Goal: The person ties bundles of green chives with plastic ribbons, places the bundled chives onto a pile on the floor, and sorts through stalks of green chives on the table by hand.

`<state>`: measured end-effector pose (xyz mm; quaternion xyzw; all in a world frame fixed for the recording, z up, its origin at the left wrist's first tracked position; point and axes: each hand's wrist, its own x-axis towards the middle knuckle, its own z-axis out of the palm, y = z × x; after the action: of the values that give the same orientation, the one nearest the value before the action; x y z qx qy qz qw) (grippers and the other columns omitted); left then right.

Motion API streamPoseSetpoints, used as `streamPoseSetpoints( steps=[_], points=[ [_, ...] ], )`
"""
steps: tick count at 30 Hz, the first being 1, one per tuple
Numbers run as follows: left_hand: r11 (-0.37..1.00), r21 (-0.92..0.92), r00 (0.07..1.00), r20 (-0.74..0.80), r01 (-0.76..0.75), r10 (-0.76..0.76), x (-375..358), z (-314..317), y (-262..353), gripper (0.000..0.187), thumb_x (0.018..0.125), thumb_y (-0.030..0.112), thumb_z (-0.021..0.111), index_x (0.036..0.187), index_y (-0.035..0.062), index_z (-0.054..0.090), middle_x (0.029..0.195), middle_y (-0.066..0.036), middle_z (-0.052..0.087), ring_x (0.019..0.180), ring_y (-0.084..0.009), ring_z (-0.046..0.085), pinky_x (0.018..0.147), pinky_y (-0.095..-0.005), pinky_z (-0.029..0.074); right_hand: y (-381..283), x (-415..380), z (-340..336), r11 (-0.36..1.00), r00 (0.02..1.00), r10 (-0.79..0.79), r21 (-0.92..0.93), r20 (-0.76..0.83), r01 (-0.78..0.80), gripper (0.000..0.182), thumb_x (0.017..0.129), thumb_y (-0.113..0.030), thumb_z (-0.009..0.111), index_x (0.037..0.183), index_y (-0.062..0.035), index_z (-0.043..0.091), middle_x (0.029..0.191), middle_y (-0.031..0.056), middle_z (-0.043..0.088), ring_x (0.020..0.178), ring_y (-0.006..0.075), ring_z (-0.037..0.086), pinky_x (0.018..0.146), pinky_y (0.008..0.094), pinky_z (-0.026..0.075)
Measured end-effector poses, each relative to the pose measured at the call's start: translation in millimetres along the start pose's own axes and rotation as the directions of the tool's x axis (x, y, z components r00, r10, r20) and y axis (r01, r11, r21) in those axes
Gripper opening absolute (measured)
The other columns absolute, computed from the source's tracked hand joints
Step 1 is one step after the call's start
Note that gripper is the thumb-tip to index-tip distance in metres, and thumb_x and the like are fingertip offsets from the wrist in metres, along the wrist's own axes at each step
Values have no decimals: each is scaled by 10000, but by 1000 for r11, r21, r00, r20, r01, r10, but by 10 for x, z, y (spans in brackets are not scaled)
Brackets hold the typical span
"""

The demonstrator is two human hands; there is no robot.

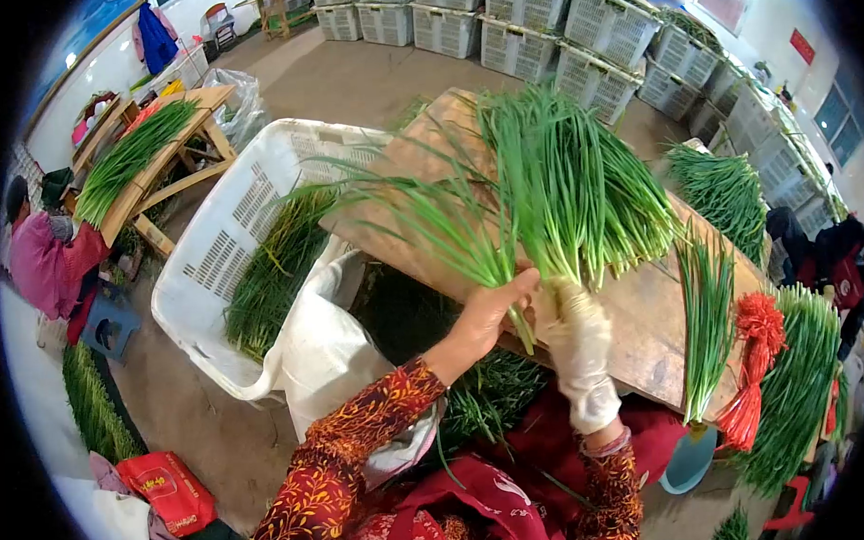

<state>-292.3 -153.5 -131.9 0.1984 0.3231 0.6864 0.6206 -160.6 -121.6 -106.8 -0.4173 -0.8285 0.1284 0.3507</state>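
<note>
My bare left hand [492, 313] is closed around a small bunch of garlic chives [471, 248], whose leaves fan out up and to the left. Right beside it is my right hand [579, 346] in a pale glove, slightly blurred. Its fingers are curled at the stem ends of chives at the left side of a large chive pile [595, 183]. That pile lies on a tilted wooden board [634, 331] in front of me. On the board's right part rests a separate neat bunch of chives [708, 313], with a bundle of red ties [758, 354] hanging beside it.
A white plastic crate [200, 307] holding loose greens stands left of the board, a white cloth [325, 340] over its near corner. More chives lie on a bench [157, 151] near another person [46, 255]. Stacked crates [519, 46] line the back. A blue-grey bucket [688, 466] stands below right.
</note>
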Motion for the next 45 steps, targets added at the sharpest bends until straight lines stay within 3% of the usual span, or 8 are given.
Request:
streamPoseSetpoints(
  steps=[7, 15, 21, 25, 35, 39, 41, 45],
  points=[
    [991, 132, 994, -97, -35, 48, -94, -202, 152, 233, 815, 225, 629, 991, 99, 541, 875, 9, 580, 764, -83, 544, 643, -236, 468, -51, -40, -16, 907, 986, 5, 414, 166, -74, 207, 801, -234, 620, 915, -62, 598, 745, 72, 623, 618, 190, 595, 553, 310, 484],
    [981, -179, 997, -33, -73, 68, -38, -340, 292, 168, 852, 201, 573, 943, 89, 487, 754, 2, 498, 614, -108, 493, 569, -295, 477, 629, 587, 95, 908, 987, -92, -396, 129, 136, 178, 786, -234, 619, 882, -84, 616, 755, 81, 608, 628, 202, 574, 566, 292, 462],
    [974, -225, 997, -76, 0, -18, -59, -202, 219, 164, 820, 175, 621, 902, 97, 503, 753, 1, 511, 590, -104, 472, 518, -267, 440, 313, 618, -237, 755, 908, 379, 508, 177, -414, 196, 831, -254, 564, 829, -64, 613, 671, 35, 604, 506, 105, 490, 458, 266, 397],
    [978, -106, 983, -17, 182, -185, -3, -119, 229, 261, 811, 203, 635, 1016, 64, 551, 763, 12, 539, 660, -105, 543, 535, -271, 474, -7, 286, -112, 678, 933, 274, 642, 233, -359, 132, 840, -193, 581, 836, -61, 579, 661, 5, 576, 518, 61, 454, 433, 208, 355],
    [992, 111, 997, -44, -63, 68, 39, -277, 22, 278, 798, 178, 648, 1027, 74, 531, 852, 11, 559, 712, -93, 558, 595, -262, 491, -160, -41, 168, 952, 961, -274, -148, -22, 268, 192, 761, -72, 626, 940, -61, 557, 767, 85, 609, 651, 201, 593, 553, 312, 453],
    [999, 16, 997, -64, 44, -42, -39, -400, 108, 249, 803, 171, 637, 1012, 74, 541, 866, 4, 577, 719, -102, 582, 588, -256, 501, -186, -12, 85, 950, 968, -54, 311, 247, -26, 260, 749, -168, 657, 971, -75, 556, 839, 81, 599, 714, 216, 586, 625, 320, 465],
    [998, -25, 994, -95, 51, -53, -99, -392, 159, 242, 797, 168, 641, 1004, 80, 549, 853, 11, 585, 699, -96, 583, 577, -244, 501, -81, 16, 74, 531, 824, 66, 679, 563, -506, 324, 774, -213, 661, 1024, -34, 560, 851, 65, 597, 761, 142, 577, 674, 269, 463],
    [995, -26, 993, -70, 91, -93, -146, -411, 138, 236, 789, 168, 648, 992, 86, 560, 830, 20, 581, 692, -92, 580, 537, -251, 498, -113, 268, 174, 589, 806, 306, 565, 507, -579, 340, 839, -275, 594, 1056, -15, 570, 777, -5, 561, 669, 61, 475, 591, 216, 411]
  ],
)
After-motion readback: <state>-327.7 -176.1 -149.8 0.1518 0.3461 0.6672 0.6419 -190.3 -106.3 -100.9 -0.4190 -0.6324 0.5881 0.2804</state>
